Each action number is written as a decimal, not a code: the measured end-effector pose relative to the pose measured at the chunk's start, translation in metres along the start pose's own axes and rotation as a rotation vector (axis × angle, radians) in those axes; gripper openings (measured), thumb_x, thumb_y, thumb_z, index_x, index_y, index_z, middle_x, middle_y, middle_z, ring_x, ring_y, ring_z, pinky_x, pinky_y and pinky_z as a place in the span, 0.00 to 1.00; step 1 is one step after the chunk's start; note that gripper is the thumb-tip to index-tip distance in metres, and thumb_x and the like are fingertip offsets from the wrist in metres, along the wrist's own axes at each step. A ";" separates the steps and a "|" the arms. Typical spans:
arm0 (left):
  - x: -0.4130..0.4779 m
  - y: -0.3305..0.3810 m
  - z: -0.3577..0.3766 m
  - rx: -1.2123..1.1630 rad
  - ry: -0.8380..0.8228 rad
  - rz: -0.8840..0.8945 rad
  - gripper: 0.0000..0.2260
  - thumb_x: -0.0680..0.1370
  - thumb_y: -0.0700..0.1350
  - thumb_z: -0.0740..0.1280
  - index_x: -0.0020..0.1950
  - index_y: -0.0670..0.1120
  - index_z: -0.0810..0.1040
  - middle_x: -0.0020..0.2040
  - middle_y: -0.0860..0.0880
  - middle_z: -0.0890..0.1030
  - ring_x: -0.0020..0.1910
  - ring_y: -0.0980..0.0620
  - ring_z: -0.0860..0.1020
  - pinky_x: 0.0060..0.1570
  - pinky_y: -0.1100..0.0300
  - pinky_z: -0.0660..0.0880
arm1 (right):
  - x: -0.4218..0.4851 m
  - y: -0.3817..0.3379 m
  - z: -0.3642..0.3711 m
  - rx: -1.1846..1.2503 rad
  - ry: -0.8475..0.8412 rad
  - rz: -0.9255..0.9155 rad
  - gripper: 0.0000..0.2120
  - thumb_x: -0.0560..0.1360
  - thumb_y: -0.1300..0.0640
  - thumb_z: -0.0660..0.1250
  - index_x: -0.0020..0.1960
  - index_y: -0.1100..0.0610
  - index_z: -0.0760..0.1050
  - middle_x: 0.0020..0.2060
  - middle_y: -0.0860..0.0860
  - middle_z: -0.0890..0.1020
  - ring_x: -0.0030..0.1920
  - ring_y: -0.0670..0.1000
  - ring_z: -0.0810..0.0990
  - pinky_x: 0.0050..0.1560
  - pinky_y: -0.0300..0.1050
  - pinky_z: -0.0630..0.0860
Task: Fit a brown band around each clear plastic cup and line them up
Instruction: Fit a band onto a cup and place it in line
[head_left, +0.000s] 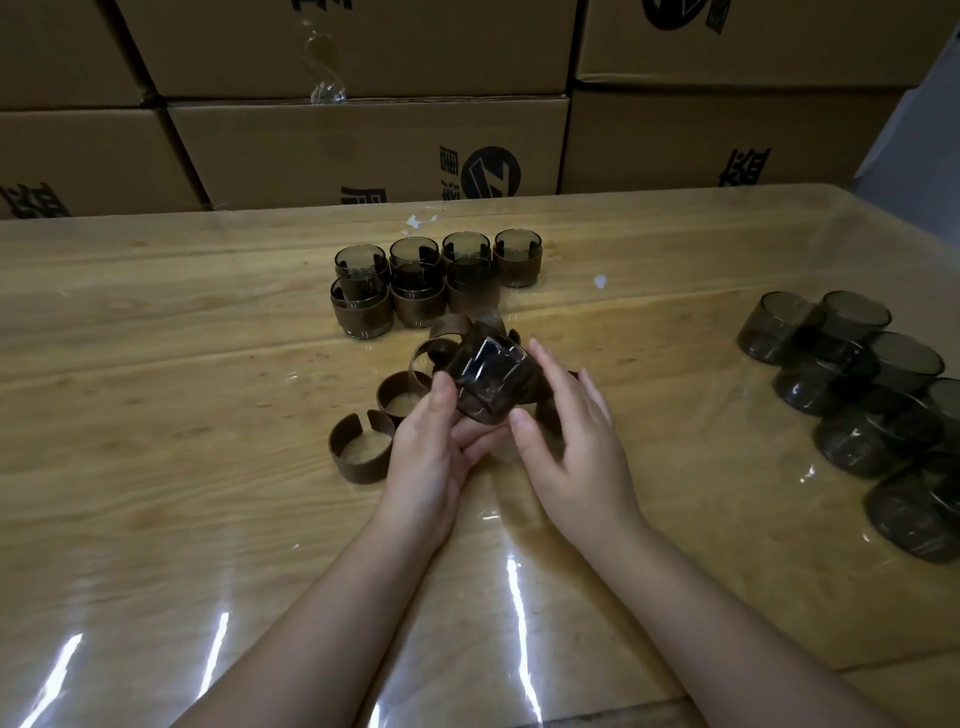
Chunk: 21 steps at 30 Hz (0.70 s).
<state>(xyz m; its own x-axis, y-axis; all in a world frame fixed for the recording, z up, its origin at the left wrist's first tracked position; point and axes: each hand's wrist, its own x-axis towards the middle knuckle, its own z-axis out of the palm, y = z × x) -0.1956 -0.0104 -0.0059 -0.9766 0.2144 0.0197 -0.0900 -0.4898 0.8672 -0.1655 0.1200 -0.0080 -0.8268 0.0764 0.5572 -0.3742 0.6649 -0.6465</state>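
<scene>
Standing beyond the fingertips, stacked cardboard boxes with black printing form the backdrop. The wooden table under both hands is covered by a glossy clear film.

Well to the right of the right fingers, a cluster of bare smoked-clear plastic cups lies on the table, the cups touching one another. Just beyond the fingertips, seven banded cups stand upright in two rows, four behind and three in front. Several loose brown bands, each an open split ring, lie left of and just beyond the left fingers.

The left hand grips the held cup: its thumb presses the cup's left wall, and its curled fingers support the cup from below. The right hand grips the same cup, its thumb at the near lower edge and its lightly bent fingers lying along the right wall.

The held cup is raised above the table between both sets of fingers. It is tilted, with its base facing the camera. A fitted brown band shows at the cup's right side, just under the right fingers. It cannot be told whether this band is fully seated.
</scene>
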 end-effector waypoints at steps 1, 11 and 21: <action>0.000 -0.001 0.001 0.014 0.036 0.002 0.27 0.71 0.60 0.67 0.61 0.42 0.77 0.56 0.42 0.83 0.56 0.45 0.82 0.50 0.58 0.79 | -0.001 0.001 0.000 0.009 0.007 0.007 0.28 0.78 0.45 0.55 0.75 0.55 0.62 0.69 0.42 0.66 0.68 0.23 0.48 0.72 0.29 0.44; -0.007 -0.008 0.009 0.307 0.190 0.245 0.22 0.67 0.50 0.71 0.59 0.54 0.70 0.57 0.49 0.77 0.48 0.58 0.81 0.50 0.60 0.79 | 0.000 -0.007 -0.004 -0.067 0.021 -0.113 0.25 0.79 0.51 0.57 0.73 0.63 0.65 0.71 0.53 0.70 0.72 0.48 0.66 0.76 0.48 0.53; -0.008 -0.006 0.007 0.447 0.144 0.264 0.20 0.70 0.47 0.68 0.61 0.56 0.73 0.58 0.47 0.78 0.54 0.50 0.79 0.52 0.55 0.77 | 0.001 -0.008 -0.006 -0.060 0.023 -0.179 0.23 0.80 0.54 0.55 0.72 0.62 0.66 0.72 0.53 0.68 0.74 0.49 0.64 0.76 0.50 0.53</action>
<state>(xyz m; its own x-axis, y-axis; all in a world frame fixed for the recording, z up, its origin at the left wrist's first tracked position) -0.1856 -0.0030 -0.0081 -0.9745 -0.0006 0.2244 0.2234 -0.0970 0.9699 -0.1611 0.1193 0.0011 -0.7390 -0.0309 0.6730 -0.4884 0.7127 -0.5035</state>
